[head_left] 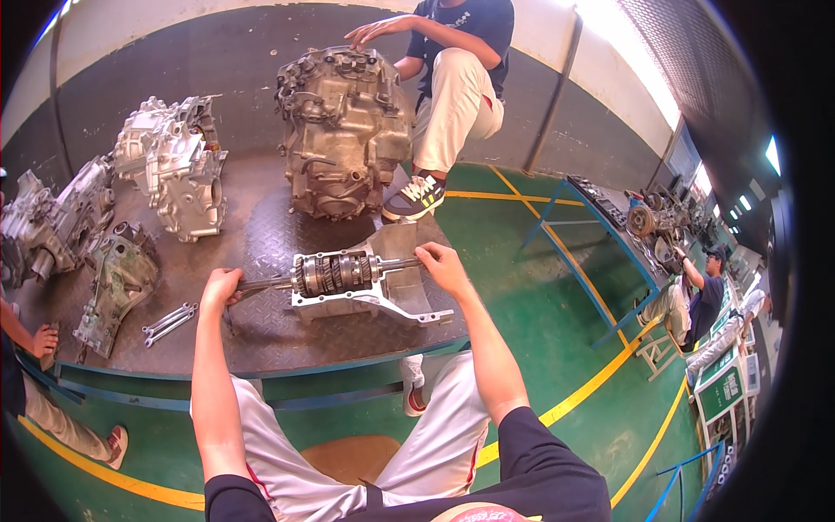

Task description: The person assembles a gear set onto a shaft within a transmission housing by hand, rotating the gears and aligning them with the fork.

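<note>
A gear shaft (337,273) with several dark gears lies along the open half of a metal gearbox housing (376,300) on the workbench. My left hand (223,287) is closed round the shaft's left end, which sticks out past the housing. At the opposite end, my right hand (442,264) pinches the thinner shaft tip between thumb and fingers. Both forearms reach forward from my lap. Whether the shaft rests fully in the housing or is slightly raised, I cannot tell.
Several wrenches (170,324) lie left of my left hand, near a greenish casing (119,283). Silver housings (174,165) stand farther back. Beyond the shaft is a large brown gearbox (344,130), a co-worker's hand (381,31) on top. The workbench (261,352) has a blue-edged front.
</note>
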